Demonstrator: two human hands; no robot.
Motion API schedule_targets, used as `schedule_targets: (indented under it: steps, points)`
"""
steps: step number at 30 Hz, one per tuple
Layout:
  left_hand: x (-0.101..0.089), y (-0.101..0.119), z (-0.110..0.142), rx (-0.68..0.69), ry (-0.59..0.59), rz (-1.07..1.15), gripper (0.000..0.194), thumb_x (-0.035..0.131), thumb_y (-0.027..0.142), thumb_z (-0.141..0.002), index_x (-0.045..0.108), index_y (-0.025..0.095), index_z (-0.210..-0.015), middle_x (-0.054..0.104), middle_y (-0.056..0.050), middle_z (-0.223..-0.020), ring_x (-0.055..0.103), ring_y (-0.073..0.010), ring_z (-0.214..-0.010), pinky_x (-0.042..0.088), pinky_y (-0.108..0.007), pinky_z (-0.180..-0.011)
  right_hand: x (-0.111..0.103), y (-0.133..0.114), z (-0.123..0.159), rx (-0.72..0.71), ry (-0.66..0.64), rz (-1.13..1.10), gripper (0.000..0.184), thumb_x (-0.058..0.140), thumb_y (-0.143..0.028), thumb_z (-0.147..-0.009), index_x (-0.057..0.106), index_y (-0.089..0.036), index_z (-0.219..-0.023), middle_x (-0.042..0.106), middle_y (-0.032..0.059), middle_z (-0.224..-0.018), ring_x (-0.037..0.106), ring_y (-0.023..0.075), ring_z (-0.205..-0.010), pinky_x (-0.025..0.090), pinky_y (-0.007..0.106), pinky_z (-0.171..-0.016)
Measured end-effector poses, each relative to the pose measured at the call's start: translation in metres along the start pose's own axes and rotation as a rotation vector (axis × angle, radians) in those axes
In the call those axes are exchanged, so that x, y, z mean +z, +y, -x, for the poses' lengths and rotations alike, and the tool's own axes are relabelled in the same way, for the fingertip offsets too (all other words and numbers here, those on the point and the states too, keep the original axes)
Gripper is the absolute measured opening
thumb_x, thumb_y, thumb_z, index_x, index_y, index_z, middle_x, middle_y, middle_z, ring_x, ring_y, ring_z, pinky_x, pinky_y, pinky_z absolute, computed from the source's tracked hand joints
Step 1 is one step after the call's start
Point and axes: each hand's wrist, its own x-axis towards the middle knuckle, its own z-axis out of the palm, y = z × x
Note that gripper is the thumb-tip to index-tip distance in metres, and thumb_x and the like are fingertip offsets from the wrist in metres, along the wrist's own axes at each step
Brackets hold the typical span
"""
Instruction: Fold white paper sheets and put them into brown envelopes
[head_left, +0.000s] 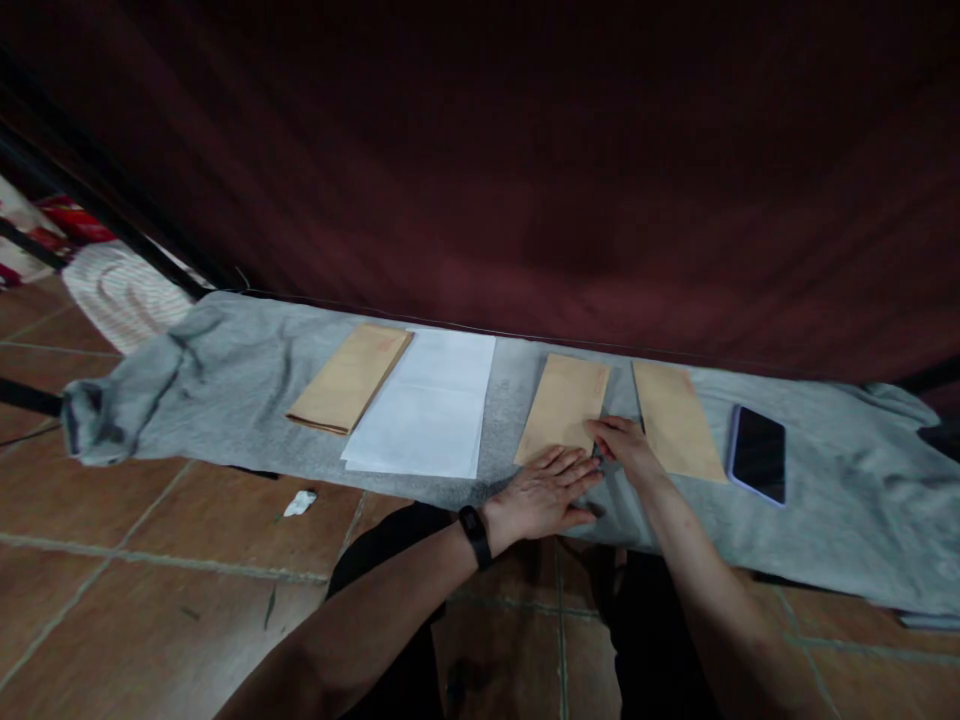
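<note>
My left hand [544,492] lies flat with fingers stretched out on the near edge of a brown envelope [564,406] on a grey cloth [240,375]. A black band sits on that wrist. My right hand [622,443] rests beside it with fingers curled at the envelope's lower right corner; what it pinches, if anything, is too small to name. A second brown envelope [675,418] lies just right of my right hand.
A stack of white paper [427,408] and a third brown envelope [351,376] lie to the left. A phone [758,454] lies screen up at the right. A dark red curtain [525,170] hangs behind. Tiled floor [150,590] with a crumpled scrap [300,502] lies below.
</note>
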Motion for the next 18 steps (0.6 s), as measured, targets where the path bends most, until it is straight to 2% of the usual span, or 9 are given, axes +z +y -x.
schedule_targets:
  steps: [7,11,14,16,18]
  points:
    - [0.001,0.008,0.001,-0.022,-0.057,0.132,0.075,0.021,0.064,-0.102,0.027,0.014,-0.157,0.026,-0.011,-0.166,0.017,-0.0192,-0.155,0.009,-0.037,-0.127,0.004,0.003,-0.008,-0.018,0.044,0.089,0.032,0.061,-0.045,-0.076,0.055,-0.021,-0.055,0.045,-0.0068,-0.040,0.037,0.0084,-0.035,0.028,0.021,-0.038]
    - [0.003,0.012,0.006,-0.029,-0.079,0.161,0.079,0.023,0.067,-0.100,0.020,0.016,-0.159,0.021,-0.011,-0.167,0.012,-0.0207,-0.156,0.011,-0.039,-0.127,0.005,0.004,-0.012,-0.041,0.092,0.196,0.026,0.062,-0.038,-0.080,0.061,-0.020,-0.061,0.051,-0.0050,-0.044,0.048,0.0111,-0.041,0.033,0.021,-0.042]
    - [-0.004,0.011,0.011,0.007,-0.134,0.203,0.079,0.024,0.068,-0.100,0.020,0.016,-0.160,0.020,-0.011,-0.167,0.011,-0.0209,-0.156,0.013,-0.039,-0.127,0.004,0.005,-0.010,-0.070,0.171,0.263,0.015,0.061,-0.032,-0.085,0.070,-0.019,-0.083,0.066,0.0006,-0.063,0.065,0.0167,-0.062,0.044,0.023,-0.055]
    - [-0.010,0.008,0.014,0.033,-0.167,0.235,0.078,0.024,0.067,-0.100,0.022,0.016,-0.159,0.020,-0.011,-0.167,0.013,-0.0206,-0.156,0.013,-0.038,-0.127,0.004,0.005,-0.005,-0.102,0.232,0.314,0.023,0.058,-0.029,-0.089,0.069,-0.019,-0.107,0.073,0.0057,-0.082,0.070,0.0207,-0.080,0.049,0.027,-0.068]
    - [-0.016,0.004,0.016,0.060,-0.183,0.255,0.075,0.025,0.065,-0.101,0.024,0.017,-0.159,0.022,-0.011,-0.167,0.017,-0.0203,-0.155,0.015,-0.037,-0.127,0.006,0.005,0.003,-0.206,0.256,0.407,0.033,0.052,-0.027,-0.093,0.064,-0.018,-0.122,0.074,0.0104,-0.099,0.070,0.0236,-0.094,0.052,0.032,-0.081]
